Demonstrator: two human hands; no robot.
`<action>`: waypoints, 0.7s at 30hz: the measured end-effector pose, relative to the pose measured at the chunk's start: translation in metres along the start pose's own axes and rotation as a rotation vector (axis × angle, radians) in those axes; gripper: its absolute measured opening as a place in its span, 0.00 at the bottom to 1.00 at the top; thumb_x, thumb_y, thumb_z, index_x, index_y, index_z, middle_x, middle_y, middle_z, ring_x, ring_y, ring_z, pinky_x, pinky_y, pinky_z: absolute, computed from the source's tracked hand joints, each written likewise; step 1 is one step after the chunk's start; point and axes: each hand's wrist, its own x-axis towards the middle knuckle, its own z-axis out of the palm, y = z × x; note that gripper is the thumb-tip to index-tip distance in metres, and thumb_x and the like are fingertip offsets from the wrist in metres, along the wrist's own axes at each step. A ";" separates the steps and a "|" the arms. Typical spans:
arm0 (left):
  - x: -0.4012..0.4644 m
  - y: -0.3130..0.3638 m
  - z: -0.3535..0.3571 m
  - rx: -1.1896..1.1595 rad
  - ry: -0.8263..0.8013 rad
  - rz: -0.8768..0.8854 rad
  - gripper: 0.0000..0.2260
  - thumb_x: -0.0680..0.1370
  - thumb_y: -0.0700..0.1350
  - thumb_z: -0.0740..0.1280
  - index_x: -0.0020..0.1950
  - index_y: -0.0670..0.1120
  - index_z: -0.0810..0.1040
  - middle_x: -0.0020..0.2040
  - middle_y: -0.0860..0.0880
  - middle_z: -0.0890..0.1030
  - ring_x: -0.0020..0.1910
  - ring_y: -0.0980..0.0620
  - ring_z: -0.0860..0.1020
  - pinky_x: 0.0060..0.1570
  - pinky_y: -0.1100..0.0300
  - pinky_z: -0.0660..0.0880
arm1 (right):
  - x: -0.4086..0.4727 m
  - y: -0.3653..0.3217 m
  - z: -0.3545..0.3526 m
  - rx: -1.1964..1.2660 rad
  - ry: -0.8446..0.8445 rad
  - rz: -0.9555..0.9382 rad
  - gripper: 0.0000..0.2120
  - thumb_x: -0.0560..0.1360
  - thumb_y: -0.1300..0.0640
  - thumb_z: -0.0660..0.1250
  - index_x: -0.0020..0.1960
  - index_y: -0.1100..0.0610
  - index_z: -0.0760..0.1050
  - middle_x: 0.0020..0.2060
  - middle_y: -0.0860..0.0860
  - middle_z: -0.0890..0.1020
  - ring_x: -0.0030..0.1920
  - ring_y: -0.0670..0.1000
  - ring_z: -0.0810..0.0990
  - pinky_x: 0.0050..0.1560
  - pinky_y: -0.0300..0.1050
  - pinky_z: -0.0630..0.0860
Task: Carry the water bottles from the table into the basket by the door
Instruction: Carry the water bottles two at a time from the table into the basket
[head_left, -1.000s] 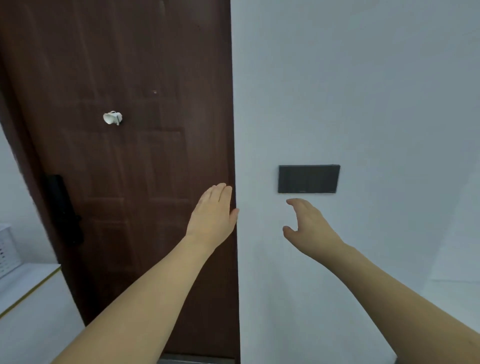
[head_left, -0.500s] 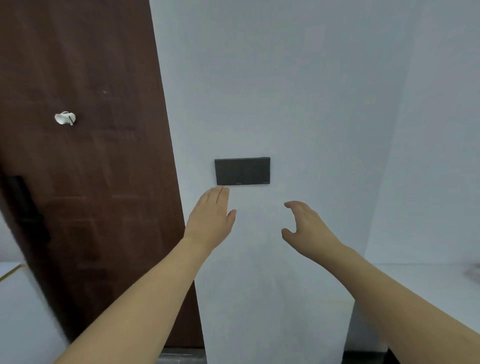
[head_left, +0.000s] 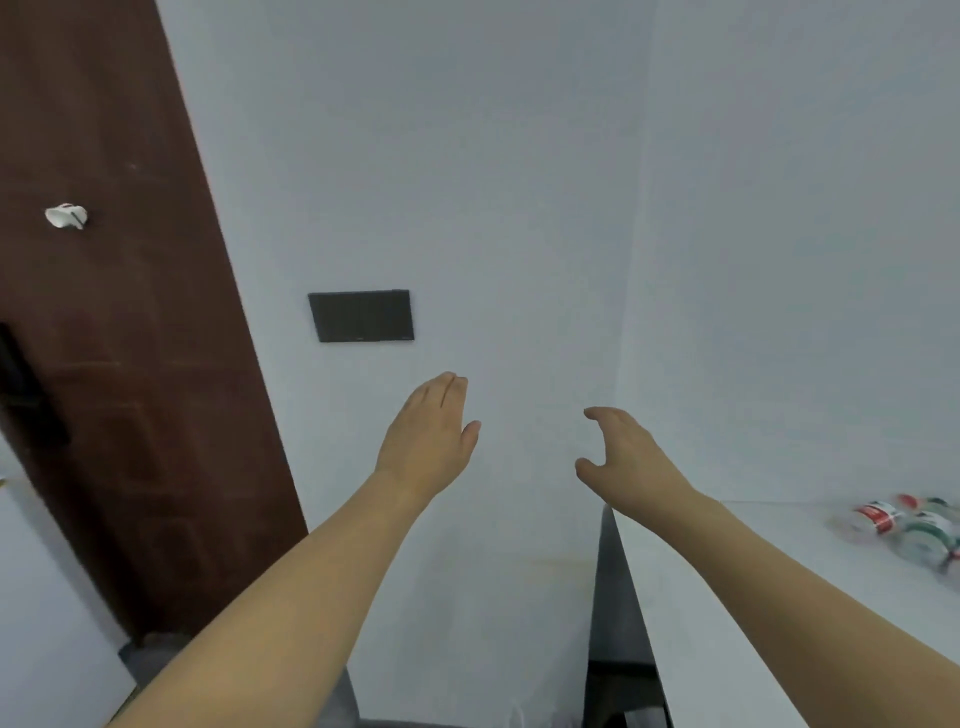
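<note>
- The left hand (head_left: 428, 436) is hanging in the air in front of the pale wall (head_left: 519, 182), fingers straight and together, palm turned away, with nothing in it.
- The right hand (head_left: 626, 452) is reaching forward beside it, well apart from it, fingers curled into a loose open hook and thumb spread; it too is carrying nothing.
- Both arms are stretching out at about the same height, which reads as a body turning toward the table (head_left: 779, 597) with the hands ready, not as a grasp in progress.
- The water bottles (head_left: 906, 525) are lying on their sides in a cluster at the far right of the white table, well apart from either hand.
- They are showing as clear plastic with red and green label bands; blur is keeping me from counting them.
- The brown door (head_left: 119, 364) is standing at the left, with a dark switch plate (head_left: 361, 316) on the wall between it and the table.
- The basket is not appearing in view, so I cannot tell how full it is.
- Judging from the empty hands, a fresh pickup is the step in hand, with the right hand nearer the bottles.
</note>
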 end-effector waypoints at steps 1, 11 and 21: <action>0.003 0.013 0.004 -0.011 0.000 0.013 0.26 0.84 0.52 0.59 0.80 0.42 0.59 0.79 0.45 0.61 0.78 0.47 0.59 0.75 0.56 0.57 | -0.003 0.010 -0.005 -0.003 0.002 0.005 0.30 0.78 0.57 0.64 0.77 0.57 0.58 0.76 0.51 0.62 0.76 0.52 0.61 0.72 0.43 0.59; 0.006 0.182 0.039 -0.046 0.003 0.017 0.26 0.84 0.52 0.58 0.80 0.43 0.58 0.80 0.46 0.60 0.78 0.48 0.59 0.75 0.56 0.59 | -0.042 0.159 -0.097 0.006 0.017 0.050 0.30 0.77 0.57 0.64 0.77 0.57 0.59 0.76 0.51 0.63 0.74 0.53 0.63 0.70 0.46 0.64; -0.005 0.335 0.093 -0.053 -0.131 -0.018 0.26 0.84 0.51 0.58 0.79 0.43 0.59 0.80 0.46 0.60 0.77 0.48 0.61 0.72 0.56 0.63 | -0.068 0.307 -0.168 0.029 -0.049 0.107 0.31 0.77 0.57 0.64 0.77 0.57 0.59 0.76 0.52 0.63 0.75 0.54 0.62 0.70 0.47 0.62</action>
